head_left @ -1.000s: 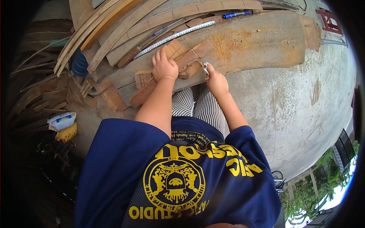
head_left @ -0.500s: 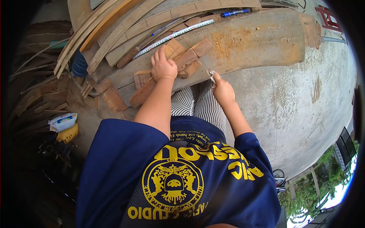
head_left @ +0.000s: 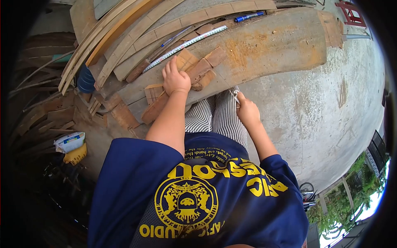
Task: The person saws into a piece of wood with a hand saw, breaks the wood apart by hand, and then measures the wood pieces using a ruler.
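My left hand [head_left: 176,78] presses down on a long reddish-brown wood strip [head_left: 204,68], its fingers curled over it. Under and beside the strip lie lighter wood blocks [head_left: 187,59], one with pencil-like lines, and another small block [head_left: 153,92] left of my wrist. All of these rest on a wide worn wooden board [head_left: 264,45]. My right hand [head_left: 247,109] is closed near my striped trousers, below the board's front edge. It grips a thin tool with a white-wrapped handle [head_left: 236,94]; the kind of tool is not clear.
A tape measure strip [head_left: 186,46] lies along the board's back, near a blue marker [head_left: 249,16] and a blue pen [head_left: 175,36]. Curved wood strips [head_left: 202,12] are stacked behind. Left stand a blue container [head_left: 85,78] and sacks [head_left: 69,141]. A red stool [head_left: 351,13] stands far right.
My right hand has moved down, toward my body, drawing the white-wrapped tool away from the wood strip. My left hand stays on the strip. The whole view has shifted slightly.
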Available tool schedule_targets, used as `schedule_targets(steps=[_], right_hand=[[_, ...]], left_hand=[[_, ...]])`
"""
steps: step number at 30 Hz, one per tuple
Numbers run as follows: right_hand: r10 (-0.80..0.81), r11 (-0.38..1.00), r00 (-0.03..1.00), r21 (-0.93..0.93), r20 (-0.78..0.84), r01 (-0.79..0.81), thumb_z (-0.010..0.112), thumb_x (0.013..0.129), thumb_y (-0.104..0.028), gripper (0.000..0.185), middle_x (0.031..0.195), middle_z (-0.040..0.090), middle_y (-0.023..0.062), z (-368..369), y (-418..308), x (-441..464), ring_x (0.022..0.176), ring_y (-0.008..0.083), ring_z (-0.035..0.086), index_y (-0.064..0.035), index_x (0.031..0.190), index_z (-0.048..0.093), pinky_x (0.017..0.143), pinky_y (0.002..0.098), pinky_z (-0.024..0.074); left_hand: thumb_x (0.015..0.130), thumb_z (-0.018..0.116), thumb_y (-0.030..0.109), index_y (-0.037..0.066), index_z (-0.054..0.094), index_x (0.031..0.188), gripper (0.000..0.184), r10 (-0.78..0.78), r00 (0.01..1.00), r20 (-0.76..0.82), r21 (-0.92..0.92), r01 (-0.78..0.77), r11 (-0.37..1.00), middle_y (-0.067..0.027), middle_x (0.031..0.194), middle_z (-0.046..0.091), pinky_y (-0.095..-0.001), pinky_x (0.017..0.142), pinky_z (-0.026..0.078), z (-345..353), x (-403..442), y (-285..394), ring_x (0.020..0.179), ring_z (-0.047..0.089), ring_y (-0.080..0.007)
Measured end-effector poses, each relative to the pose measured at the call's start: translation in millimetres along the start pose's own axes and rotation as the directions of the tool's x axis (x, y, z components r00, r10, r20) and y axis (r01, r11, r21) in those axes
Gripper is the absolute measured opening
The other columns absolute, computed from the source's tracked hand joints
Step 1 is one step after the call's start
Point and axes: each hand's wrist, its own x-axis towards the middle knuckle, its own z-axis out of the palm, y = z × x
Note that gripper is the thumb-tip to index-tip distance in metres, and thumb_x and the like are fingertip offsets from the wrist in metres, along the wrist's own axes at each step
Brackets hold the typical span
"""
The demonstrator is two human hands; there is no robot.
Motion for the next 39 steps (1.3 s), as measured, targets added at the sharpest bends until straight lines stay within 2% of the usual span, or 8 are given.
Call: schedule_targets(steps=[4, 7, 13, 16, 20, 27, 34, 39], right_hand=[[0.024, 0.999, 1.0, 0.026, -0.008, -0.023, 0.05, 0.084, -0.012, 0.023, 0.083, 0.064, 0.0192, 1.0, -12.0, 18.2, 0.076, 0.0392, 0.063, -0.0119, 0.107, 0.047, 0.065, 0.0505, 0.0489], [-0.027, 0.996, 0.998, 0.081, -0.048, 0.031, 0.05, 0.084, -0.014, 0.021, 0.081, 0.064, 0.0202, 1.8, -42.0, 53.7, 0.076, 0.0401, 0.062, -0.0116, 0.104, 0.046, 0.066, 0.0509, 0.0487], [0.037, 0.998, 0.999, 0.054, -0.014, -0.036, 0.054, 0.082, -0.01, 0.023, 0.082, 0.064, 0.0197, 7.8, 2.7, -5.0, 0.077, 0.0405, 0.062, -0.0123, 0.104, 0.046, 0.066, 0.0508, 0.0488], [0.051, 0.998, 0.998, 0.043, -0.026, -0.05, 0.053, 0.082, -0.011, 0.023, 0.081, 0.064, 0.0194, 5.2, -1.3, 3.5, 0.076, 0.0403, 0.062, -0.0126, 0.104, 0.047, 0.065, 0.0503, 0.0491], [-0.039, 0.997, 0.996, 0.064, -0.084, 0.045, 0.052, 0.083, -0.012, 0.02, 0.08, 0.064, 0.0193, 5.9, -23.6, 38.4, 0.076, 0.0407, 0.062, -0.0119, 0.103, 0.047, 0.065, 0.0505, 0.0488], [0.108, 0.992, 0.994, 0.069, 0.001, -0.108, 0.054, 0.082, -0.012, 0.024, 0.081, 0.064, 0.0195, -2.9, -12.9, -13.4, 0.077, 0.0404, 0.062, -0.0128, 0.105, 0.048, 0.066, 0.0511, 0.0487], [-0.023, 0.997, 0.995, 0.066, -0.1, 0.03, 0.049, 0.085, -0.013, 0.015, 0.079, 0.064, 0.0211, 7.1, -31.9, 34.3, 0.074, 0.0413, 0.062, -0.011, 0.1, 0.047, 0.064, 0.0516, 0.0486], [0.121, 0.991, 0.993, 0.052, -0.008, -0.12, 0.054, 0.082, -0.013, 0.026, 0.08, 0.064, 0.0216, 12.9, 0.9, -17.2, 0.075, 0.0419, 0.062, -0.0139, 0.107, 0.048, 0.065, 0.0511, 0.0491]], left_hand=[[0.076, 0.047, 0.01, 0.022, 0.043, 0.131, 0.056, -0.013, 1.0, -0.015, 0.006, 0.013, 1.0, -0.0016, 0.129, 0.047, -0.0405, 0.085, 0.051, 0.1, 1.5, -1.1, 0.121, 0.042, -0.0249], [0.076, 0.048, 0.011, 0.022, 0.042, 0.131, 0.057, -0.02, 1.0, -0.002, 0.0, 0.02, 1.0, -0.0017, 0.129, 0.047, -0.0403, 0.086, 0.051, -3.0, 1.5, 1.3, 0.121, 0.042, -0.025], [0.076, 0.048, 0.011, 0.021, 0.043, 0.131, 0.056, -0.003, 1.0, -0.021, 0.01, 0.003, 1.0, -0.0021, 0.129, 0.047, -0.0406, 0.086, 0.05, 2.7, 2.0, -2.2, 0.122, 0.042, -0.0253], [0.076, 0.048, 0.011, 0.021, 0.043, 0.131, 0.056, 0.003, 1.0, -0.029, -0.011, -0.003, 1.0, -0.0024, 0.129, 0.048, -0.0408, 0.086, 0.05, 1.4, 1.3, -2.2, 0.121, 0.042, -0.0257], [0.076, 0.048, 0.011, 0.021, 0.043, 0.131, 0.056, -0.006, 0.999, -0.037, -0.003, 0.006, 1.0, -0.0027, 0.129, 0.048, -0.0407, 0.086, 0.05, 0.9, 1.8, -2.2, 0.121, 0.042, -0.0262], [0.076, 0.049, 0.011, 0.02, 0.044, 0.13, 0.055, -0.004, 0.999, -0.033, -0.014, 0.004, 1.0, -0.0033, 0.128, 0.049, -0.0402, 0.086, 0.05, 0.9, 1.8, -0.9, 0.12, 0.043, -0.0251], [0.076, 0.046, 0.009, 0.021, 0.043, 0.131, 0.056, -0.028, 1.0, -0.01, -0.049, 0.027, 0.998, -0.0036, 0.129, 0.048, -0.0413, 0.09, 0.048, -2.8, 0.6, 0.7, 0.12, 0.043, -0.0252], [0.076, 0.047, 0.009, 0.021, 0.043, 0.131, 0.056, -0.034, 0.999, -0.009, -0.058, 0.034, 0.998, -0.0038, 0.129, 0.048, -0.0413, 0.089, 0.048, -3.7, 3.2, 1.8, 0.121, 0.043, -0.0254]])
